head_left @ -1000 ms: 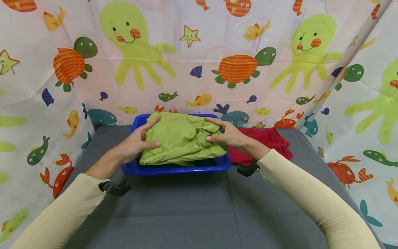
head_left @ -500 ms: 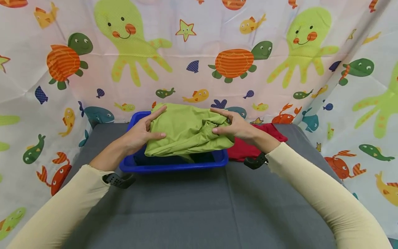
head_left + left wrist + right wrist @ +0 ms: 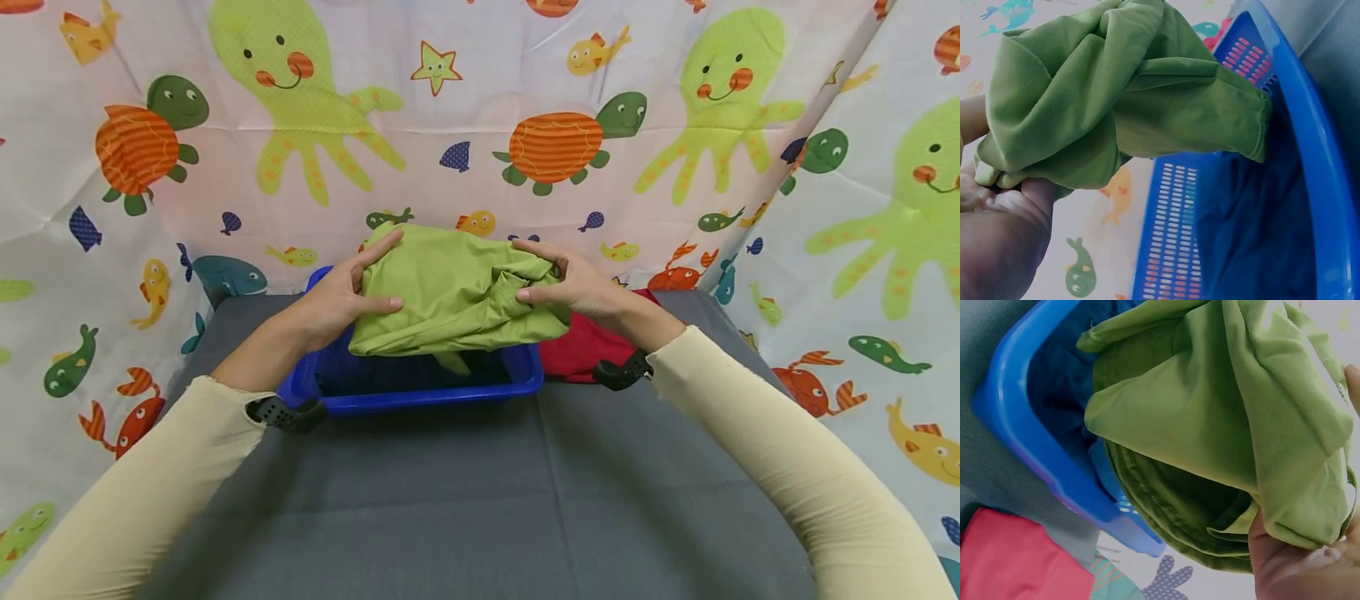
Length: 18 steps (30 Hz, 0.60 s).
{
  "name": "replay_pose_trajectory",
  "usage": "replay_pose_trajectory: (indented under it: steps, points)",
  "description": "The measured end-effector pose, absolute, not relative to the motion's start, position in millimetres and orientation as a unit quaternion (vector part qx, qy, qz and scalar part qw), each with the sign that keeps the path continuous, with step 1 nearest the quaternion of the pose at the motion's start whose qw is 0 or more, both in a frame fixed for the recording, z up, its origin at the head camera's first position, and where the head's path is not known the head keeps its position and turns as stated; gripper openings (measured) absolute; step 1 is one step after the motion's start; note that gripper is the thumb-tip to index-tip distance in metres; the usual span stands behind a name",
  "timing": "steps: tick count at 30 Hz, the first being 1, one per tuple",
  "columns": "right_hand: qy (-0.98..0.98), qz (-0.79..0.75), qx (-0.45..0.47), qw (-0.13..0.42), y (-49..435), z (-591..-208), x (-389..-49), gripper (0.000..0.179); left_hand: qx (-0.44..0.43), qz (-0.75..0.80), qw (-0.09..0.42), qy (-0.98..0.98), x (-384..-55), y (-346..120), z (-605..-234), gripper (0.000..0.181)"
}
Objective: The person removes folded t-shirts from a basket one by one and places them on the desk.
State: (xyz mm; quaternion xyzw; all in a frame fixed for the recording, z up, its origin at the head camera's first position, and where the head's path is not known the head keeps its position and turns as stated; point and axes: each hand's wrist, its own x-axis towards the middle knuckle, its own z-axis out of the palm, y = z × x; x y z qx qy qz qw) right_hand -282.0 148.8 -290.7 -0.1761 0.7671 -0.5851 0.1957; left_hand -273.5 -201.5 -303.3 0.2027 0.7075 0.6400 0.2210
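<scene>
Arms are stretched fwd over table; green cloth is gripped at opp. ends by L hand & R hand, thumbs nearside, & held above blue basket nr table's far edge. Red cloth is laid beside basket, twd far R corner.

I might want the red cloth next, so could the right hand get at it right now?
Probably not while the right hand grips the green cloth. Otherwise the way looks free: the red cloth lies nearby, beside the blue basket, with nothing seen on top.
</scene>
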Motion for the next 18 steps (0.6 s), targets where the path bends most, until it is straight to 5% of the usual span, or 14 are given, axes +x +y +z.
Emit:
replay_pose_trajectory:
  steps: [18]
  points:
    - [0.765, -0.59, -0.193, 0.169, 186.2, -253.0, -297.1, 0.079, 0.221, 0.664, 0.194, 0.687, -286.8, -163.5, -270.4, 0.092]
